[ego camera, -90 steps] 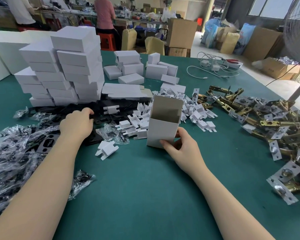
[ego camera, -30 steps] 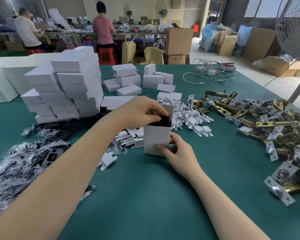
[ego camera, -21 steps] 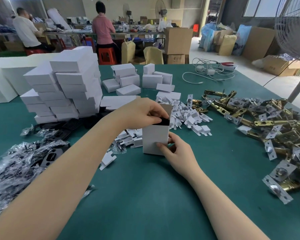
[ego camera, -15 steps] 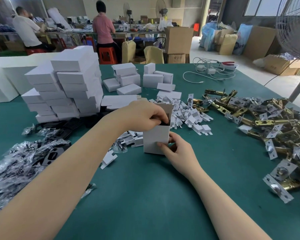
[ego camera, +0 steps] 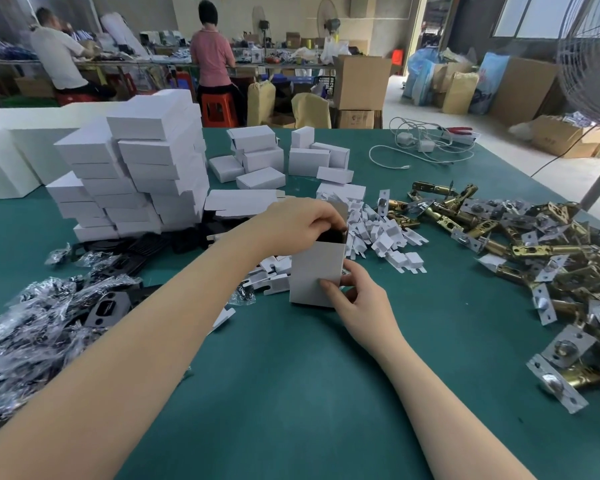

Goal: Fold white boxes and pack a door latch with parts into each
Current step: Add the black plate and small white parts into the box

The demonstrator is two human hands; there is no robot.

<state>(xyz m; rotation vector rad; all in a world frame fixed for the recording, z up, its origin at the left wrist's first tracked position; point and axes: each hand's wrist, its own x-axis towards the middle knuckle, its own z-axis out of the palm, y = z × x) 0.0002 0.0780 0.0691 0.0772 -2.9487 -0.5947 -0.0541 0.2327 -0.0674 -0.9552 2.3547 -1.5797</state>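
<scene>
Left hand lower, apparently inside box

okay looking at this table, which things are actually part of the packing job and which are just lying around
In the job: upright white box, held by right hand; black part pushed in by left hand; brass latches; finished boxes.
Lying about: charger cables, red pliers.

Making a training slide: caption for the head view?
Left hand pushes a dark part into an upright white cardboard box steadied by the right hand.

L hand pushes black part into box.
</scene>
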